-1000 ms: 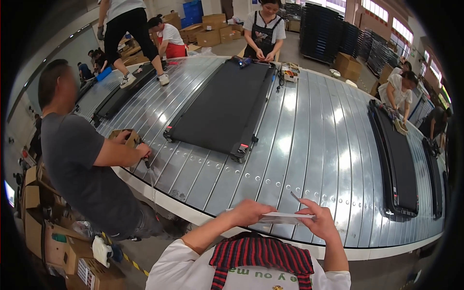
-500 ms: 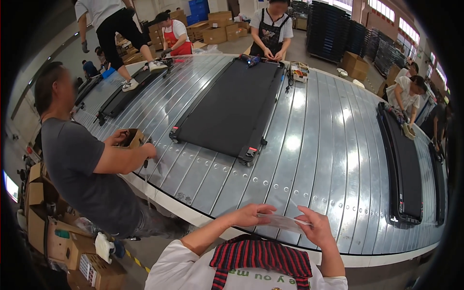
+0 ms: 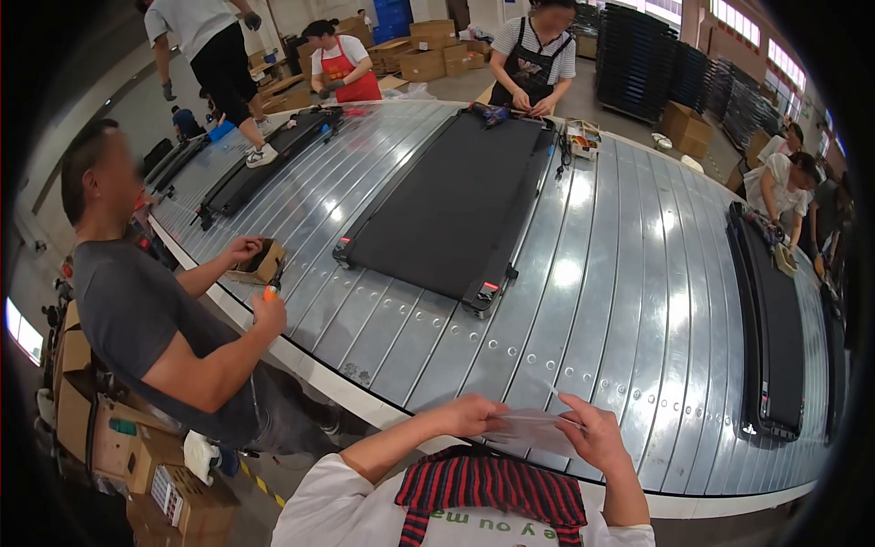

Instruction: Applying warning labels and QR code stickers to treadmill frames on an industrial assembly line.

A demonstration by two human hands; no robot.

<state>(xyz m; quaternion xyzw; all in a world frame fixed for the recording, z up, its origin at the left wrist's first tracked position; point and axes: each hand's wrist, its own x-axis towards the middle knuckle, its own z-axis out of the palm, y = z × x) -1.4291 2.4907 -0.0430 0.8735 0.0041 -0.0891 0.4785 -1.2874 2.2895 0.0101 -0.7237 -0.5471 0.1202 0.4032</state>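
Just over the near edge of the metal slat conveyor [image 3: 428,369], a clear thin plastic sheet or bag [image 3: 538,428] is stretched between my two hands. My left hand [image 3: 469,417] pinches its left end with fingers closed. At the other end, my right hand [image 3: 594,436] grips it between thumb and fingers. Farther off on the slats lies a black walking-pad treadmill [image 3: 447,201], apart from both hands. A power tool [image 3: 489,115] rests on its far end.
To the left, a co-worker [image 3: 164,292] holds an orange-tipped tool beside a small cardboard box [image 3: 260,263]. Another person stands up on the conveyor beside a treadmill [image 3: 264,169]. More treadmills [image 3: 770,337] lie at right. A parts tray [image 3: 581,141] stands beyond; cartons [image 3: 187,474] sit lower left.
The plastic sheet is spread more openly between my hands. The co-worker at left has drawn the tool back toward the body. The surroundings have shifted slightly rightward in view.
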